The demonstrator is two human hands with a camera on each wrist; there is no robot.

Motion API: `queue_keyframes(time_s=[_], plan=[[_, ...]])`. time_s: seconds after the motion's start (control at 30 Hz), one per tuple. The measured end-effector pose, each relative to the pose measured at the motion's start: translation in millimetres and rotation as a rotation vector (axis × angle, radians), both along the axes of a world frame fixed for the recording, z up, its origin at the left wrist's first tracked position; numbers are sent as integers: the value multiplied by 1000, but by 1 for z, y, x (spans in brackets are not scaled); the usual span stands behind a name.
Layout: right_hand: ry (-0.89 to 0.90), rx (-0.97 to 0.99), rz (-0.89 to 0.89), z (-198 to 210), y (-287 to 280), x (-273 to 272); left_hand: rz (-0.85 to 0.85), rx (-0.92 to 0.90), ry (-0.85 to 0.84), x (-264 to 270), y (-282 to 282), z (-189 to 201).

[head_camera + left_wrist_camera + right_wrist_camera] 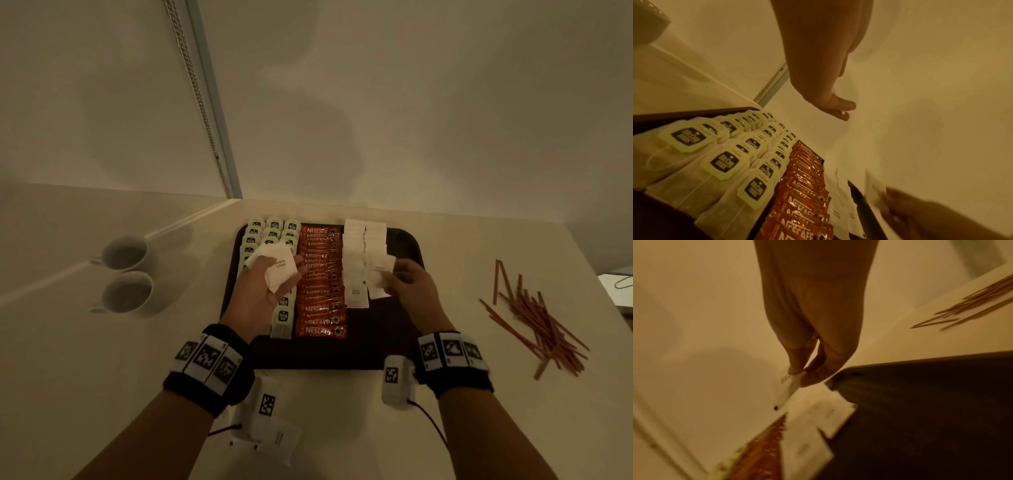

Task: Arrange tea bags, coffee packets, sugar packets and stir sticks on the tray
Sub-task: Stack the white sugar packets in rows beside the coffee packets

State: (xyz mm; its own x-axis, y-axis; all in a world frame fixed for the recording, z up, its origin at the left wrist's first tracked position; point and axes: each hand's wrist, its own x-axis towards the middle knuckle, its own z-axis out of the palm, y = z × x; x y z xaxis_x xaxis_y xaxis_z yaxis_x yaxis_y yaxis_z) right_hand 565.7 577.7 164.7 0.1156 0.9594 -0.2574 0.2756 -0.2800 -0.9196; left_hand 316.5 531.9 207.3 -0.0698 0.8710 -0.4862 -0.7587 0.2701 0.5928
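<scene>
Right hand [409, 279] pinches one sugar packet [383, 274] by its near edge, light, limp paper, while my left hand [270, 284] cups a loose stack [279, 265].

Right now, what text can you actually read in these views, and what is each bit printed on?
"NESCAFE": on the orange coffee packets in the middle of the tray.
"McCoy TEAS", a likely reading: on the tea bag tags, left wrist view.
"WHITE SUGAR", upside down: on the sugar packet in the left hand.
Print on the sugar packet in the right hand: too blurred.
Wristband markers: patterns, no words.
</scene>
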Motion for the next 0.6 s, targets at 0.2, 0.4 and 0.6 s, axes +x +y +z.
queue_keyframes(time_s=[0.2,0.4,0.6], plan=[[-372,-114,19,-51,3,34,2,8,-8,-2,0,1],[-435,-127,52,-59,8,28,1,2,-36,0,-2,1],[-508,-95,19,-63,10,22,-6,1,-98,-4,-2,3]])
